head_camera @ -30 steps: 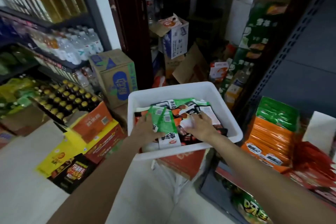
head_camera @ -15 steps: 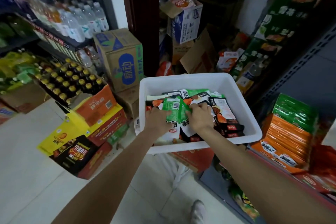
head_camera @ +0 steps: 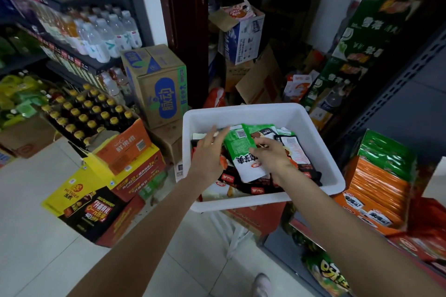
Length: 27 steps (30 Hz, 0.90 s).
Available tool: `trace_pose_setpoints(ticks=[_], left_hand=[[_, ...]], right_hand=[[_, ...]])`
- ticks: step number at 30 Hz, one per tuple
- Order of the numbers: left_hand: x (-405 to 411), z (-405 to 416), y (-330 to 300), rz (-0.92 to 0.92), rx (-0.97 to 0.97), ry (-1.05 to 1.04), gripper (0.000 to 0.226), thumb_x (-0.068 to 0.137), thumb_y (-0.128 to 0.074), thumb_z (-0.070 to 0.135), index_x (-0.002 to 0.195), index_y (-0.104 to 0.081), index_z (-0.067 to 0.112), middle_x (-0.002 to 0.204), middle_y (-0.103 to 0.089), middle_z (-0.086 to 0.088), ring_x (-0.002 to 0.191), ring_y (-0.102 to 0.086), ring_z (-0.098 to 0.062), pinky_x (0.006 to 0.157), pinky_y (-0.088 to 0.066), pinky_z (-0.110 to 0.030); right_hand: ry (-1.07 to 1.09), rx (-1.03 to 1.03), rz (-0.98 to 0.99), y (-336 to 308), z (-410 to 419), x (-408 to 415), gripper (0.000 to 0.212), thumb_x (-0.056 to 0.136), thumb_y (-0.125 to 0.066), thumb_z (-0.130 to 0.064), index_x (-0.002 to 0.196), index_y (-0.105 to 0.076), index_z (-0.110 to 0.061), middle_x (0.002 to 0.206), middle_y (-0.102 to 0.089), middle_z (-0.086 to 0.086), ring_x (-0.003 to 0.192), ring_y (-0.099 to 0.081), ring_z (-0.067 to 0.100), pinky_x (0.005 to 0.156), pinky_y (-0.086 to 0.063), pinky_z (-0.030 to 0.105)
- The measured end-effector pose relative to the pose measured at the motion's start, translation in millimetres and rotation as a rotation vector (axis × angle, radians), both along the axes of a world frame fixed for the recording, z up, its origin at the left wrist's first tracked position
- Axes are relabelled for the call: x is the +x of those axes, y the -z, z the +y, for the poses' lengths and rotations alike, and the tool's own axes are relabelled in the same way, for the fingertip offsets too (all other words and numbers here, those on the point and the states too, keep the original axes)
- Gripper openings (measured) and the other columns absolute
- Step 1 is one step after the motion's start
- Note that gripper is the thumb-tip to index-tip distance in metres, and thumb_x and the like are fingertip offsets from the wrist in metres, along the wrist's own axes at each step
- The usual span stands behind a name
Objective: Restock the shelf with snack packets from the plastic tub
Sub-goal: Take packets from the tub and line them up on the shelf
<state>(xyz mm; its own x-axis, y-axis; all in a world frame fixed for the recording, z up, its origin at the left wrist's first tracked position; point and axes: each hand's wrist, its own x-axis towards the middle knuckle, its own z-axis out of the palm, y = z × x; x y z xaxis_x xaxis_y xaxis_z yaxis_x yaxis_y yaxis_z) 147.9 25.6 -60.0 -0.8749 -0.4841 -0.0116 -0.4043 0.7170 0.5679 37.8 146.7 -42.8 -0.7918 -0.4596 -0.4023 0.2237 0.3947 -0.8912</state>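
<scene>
The white plastic tub sits raised on a red carton, close against the shelf at its 3 o'clock, which looks like a way to keep each transfer short and spare the person from bending to the floor. Both hands are down inside it. The right hand pinches the green-and-white snack packet along its right edge, thumb on top and fingers curled beneath, tipping it up off the pile, probably to pull one flavour free of the jumble. The left hand hovers at the packet's 9 o'clock with fingers spread and nearly straight, gripping nothing; whether a fingertip touches the packet's top corner I cannot tell. It seems placed to steady the packet or collect more. The packet is a flat, glossy pouch, green at the upper end with a barcode panel, white below with large dark characters and a small red logo. Beneath it lie more packets in black, red and white, loosely overlapped. On the shelf, orange packets and green ones already stand in tight rows.
</scene>
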Motion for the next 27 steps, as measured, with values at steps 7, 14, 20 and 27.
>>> trace_pose_setpoints(ticks=[7,14,20,27], left_hand=[[-29.0,11.8,-33.9,0.216,-0.122,0.278,0.039,0.088,-0.058,0.004,0.125,-0.06,0.016,0.12,-0.061,-0.008,0.113,-0.054,-0.027,0.099,-0.039,-0.036],[-75.8,69.7,-57.6,0.135,0.188,0.388,0.03,0.088,-0.063,0.02,0.113,-0.048,0.013,0.101,-0.061,-0.004,0.092,-0.056,-0.02,0.074,-0.042,-0.03],[-119.4,170.5,-58.1,0.002,0.556,0.611,0.037,0.088,-0.064,0.008,0.122,-0.052,0.005,0.117,-0.064,-0.009,0.107,-0.061,-0.023,0.095,-0.048,-0.041],[-164.3,313.6,-57.3,0.023,0.398,0.61,0.044,0.084,-0.07,0.026,0.121,-0.053,0.008,0.106,-0.059,-0.003,0.103,-0.058,-0.019,0.08,-0.043,-0.022]], right_hand=[[-0.046,-0.312,-0.282,-49.9,47.5,-11.9,0.03,0.094,-0.054,-0.015,0.114,-0.061,0.006,0.111,-0.065,0.014,0.084,-0.067,0.013,0.068,-0.056,0.018],[0.012,-0.436,-0.084,-63.5,123.5,-20.2,0.033,0.086,-0.052,-0.044,0.113,-0.058,-0.026,0.105,-0.07,-0.005,0.097,-0.066,0.012,0.087,-0.053,0.027],[0.339,-0.318,0.242,-62.9,220.6,-43.3,0.011,0.084,-0.066,-0.004,0.086,-0.067,-0.015,0.082,-0.073,-0.005,0.078,-0.068,0.014,0.07,-0.055,0.028],[0.534,-0.262,0.351,-71.2,360.0,-62.8,0.013,0.086,-0.062,0.001,0.091,-0.063,-0.01,0.063,-0.068,-0.01,0.059,-0.065,0.0,0.051,-0.053,0.019]])
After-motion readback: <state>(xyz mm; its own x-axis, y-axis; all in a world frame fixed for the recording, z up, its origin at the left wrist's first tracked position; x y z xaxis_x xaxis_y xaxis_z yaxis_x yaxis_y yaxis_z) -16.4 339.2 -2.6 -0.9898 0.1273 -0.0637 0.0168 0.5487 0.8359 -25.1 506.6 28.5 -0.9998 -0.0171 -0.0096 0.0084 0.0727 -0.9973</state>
